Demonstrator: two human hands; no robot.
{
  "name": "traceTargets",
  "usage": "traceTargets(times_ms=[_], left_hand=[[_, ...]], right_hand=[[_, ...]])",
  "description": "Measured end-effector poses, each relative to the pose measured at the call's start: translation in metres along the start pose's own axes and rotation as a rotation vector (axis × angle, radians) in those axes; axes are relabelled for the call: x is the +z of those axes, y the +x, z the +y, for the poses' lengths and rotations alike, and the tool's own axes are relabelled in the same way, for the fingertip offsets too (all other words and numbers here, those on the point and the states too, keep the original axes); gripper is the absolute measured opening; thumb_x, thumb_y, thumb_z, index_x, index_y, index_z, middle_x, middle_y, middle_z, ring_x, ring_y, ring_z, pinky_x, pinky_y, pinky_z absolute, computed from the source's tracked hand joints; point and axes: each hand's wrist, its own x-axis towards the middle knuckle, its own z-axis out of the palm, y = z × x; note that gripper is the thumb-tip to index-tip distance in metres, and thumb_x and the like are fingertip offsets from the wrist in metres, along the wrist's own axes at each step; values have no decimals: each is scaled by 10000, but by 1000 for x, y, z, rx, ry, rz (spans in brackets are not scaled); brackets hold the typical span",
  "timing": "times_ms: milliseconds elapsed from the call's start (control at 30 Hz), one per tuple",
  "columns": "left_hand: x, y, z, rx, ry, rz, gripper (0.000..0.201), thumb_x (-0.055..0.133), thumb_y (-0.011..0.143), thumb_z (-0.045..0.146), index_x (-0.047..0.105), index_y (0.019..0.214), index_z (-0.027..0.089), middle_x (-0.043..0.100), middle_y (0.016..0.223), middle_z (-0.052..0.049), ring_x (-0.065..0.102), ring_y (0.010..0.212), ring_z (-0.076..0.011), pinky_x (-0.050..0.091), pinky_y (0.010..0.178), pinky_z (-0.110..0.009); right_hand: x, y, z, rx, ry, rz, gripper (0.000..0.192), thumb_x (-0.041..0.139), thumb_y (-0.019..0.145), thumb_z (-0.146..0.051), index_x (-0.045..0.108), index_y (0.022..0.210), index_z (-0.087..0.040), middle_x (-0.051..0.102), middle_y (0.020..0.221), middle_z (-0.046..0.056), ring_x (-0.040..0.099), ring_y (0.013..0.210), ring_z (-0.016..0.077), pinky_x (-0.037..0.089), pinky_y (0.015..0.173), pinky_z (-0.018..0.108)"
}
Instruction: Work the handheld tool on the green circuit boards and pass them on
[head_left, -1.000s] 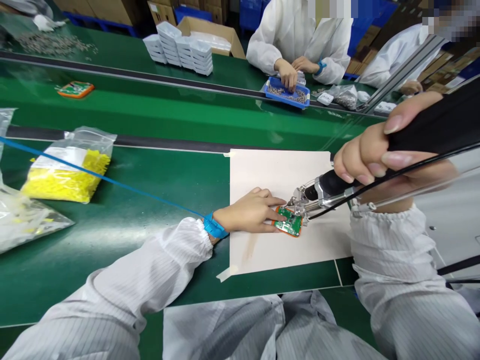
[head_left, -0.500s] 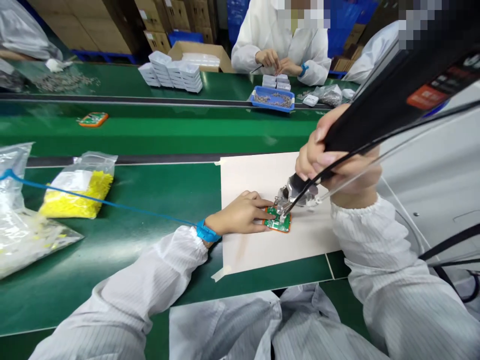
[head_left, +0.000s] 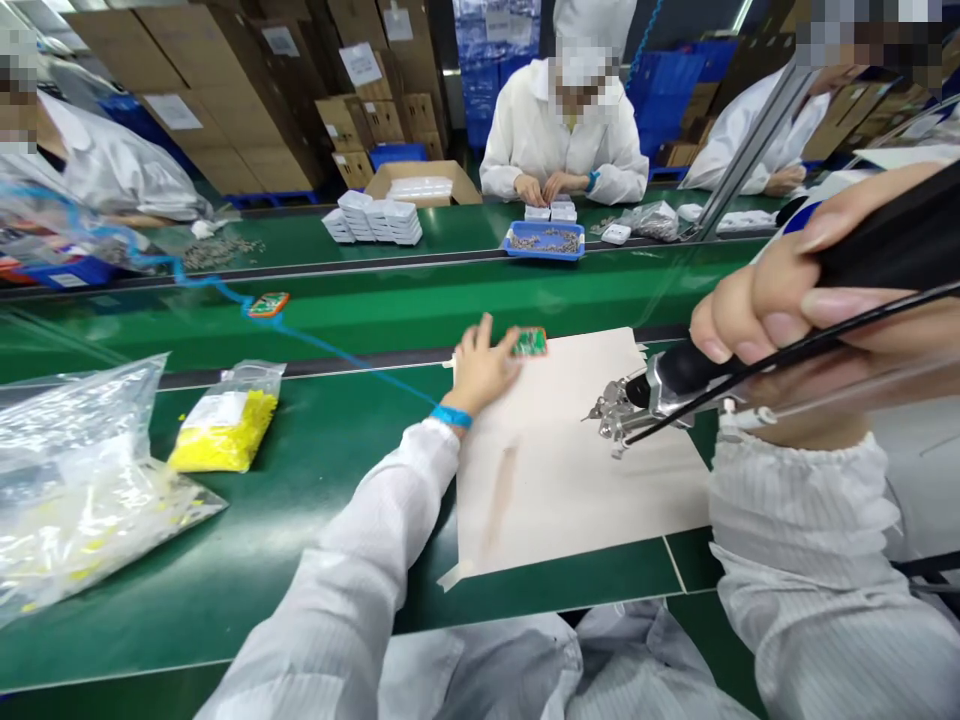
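Note:
My left hand (head_left: 481,367) reaches forward to the far edge of the pale work mat (head_left: 570,470), fingertips on a small green circuit board in an orange frame (head_left: 530,343). My right hand (head_left: 795,300) grips the black handle of an electric screwdriver (head_left: 750,340); its metal tip (head_left: 611,420) hovers over the middle of the mat, away from the board. A blue wrist strap (head_left: 451,416) with a blue coiled cord sits on my left wrist.
A second orange-framed board (head_left: 268,304) lies on the green conveyor belt (head_left: 360,310). A bag of yellow parts (head_left: 225,430) and a large clear bag (head_left: 75,480) sit at the left. Across the belt, a co-worker's hands (head_left: 547,187) work by a blue tray (head_left: 545,241) and stacked white trays (head_left: 375,220).
My left hand has carried the board from under the screwdriver tip to the mat's far edge. The screwdriver has lifted off the board and swung flatter to the right.

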Motion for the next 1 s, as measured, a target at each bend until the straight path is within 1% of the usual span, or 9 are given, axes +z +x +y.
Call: traceTargets(times_ms=[67,100,133,233,300,433,600,833,1000], left_hand=[[1,18,-17,-229,32,119,685,607,964,459,454,1595,242,253,1705,-192,288,1506,-457,356,1126,-619],[2,23,-25,-270,20,123,667,579,976,453,460,1589,218,251,1706,-194,282,1510,-454,355,1132,-611],[3,24,-30,-261,-2,92,605,550,990,439,520,1544,200,321,1677,-191,324,1493,-434,364,1135,-585],[6,18,-38,-109,-65,-29,434,543,990,417,690,1347,219,582,1496,-125,486,1382,-342,374,1144,-506],[8,14,-37,-47,-80,-46,396,568,976,421,714,1298,242,643,1436,-84,539,1329,-309,371,1140,-488],[11,15,-34,-58,-88,-21,358,558,978,403,720,1256,245,681,1382,-70,584,1275,-300,390,1091,-483],[13,19,-33,-74,-96,-11,324,580,972,388,724,1235,267,692,1367,-39,586,1284,-290,387,1085,-462],[13,19,-33,-78,-95,-5,308,600,966,384,731,1222,272,701,1352,-26,600,1258,-278,397,1068,-447],[15,21,-33,-82,-98,3,305,607,964,390,736,1216,277,704,1349,-36,601,1254,-280,399,1063,-444]], right_hand=[[4,2,5,-77,9,-21,247,803,671,-149,673,869,-219,451,537,-36,425,400,112,366,385,296],[5,3,7,-118,7,-36,230,789,680,-150,673,870,-211,439,528,-37,412,391,111,348,371,295],[6,3,9,-129,12,-51,222,781,686,-155,669,869,-211,426,520,-40,406,387,111,336,364,293],[6,4,16,-138,19,-49,206,765,715,-156,660,885,-209,409,520,-44,398,391,106,316,368,287],[4,5,20,-145,35,-63,204,744,736,-156,677,922,-206,425,533,-41,402,401,104,314,377,281],[0,7,24,-155,50,-145,206,730,750,-164,714,953,-197,463,532,-31,448,412,124,361,387,285],[2,6,23,-60,37,-102,198,758,757,-126,700,932,-198,499,553,-23,494,451,132,428,432,288],[0,4,26,-70,55,-152,216,715,788,-92,703,981,-190,516,572,-17,527,480,133,450,460,284],[4,2,33,-42,70,-131,228,730,795,-112,686,1001,-198,526,584,-22,527,485,118,459,479,274]])
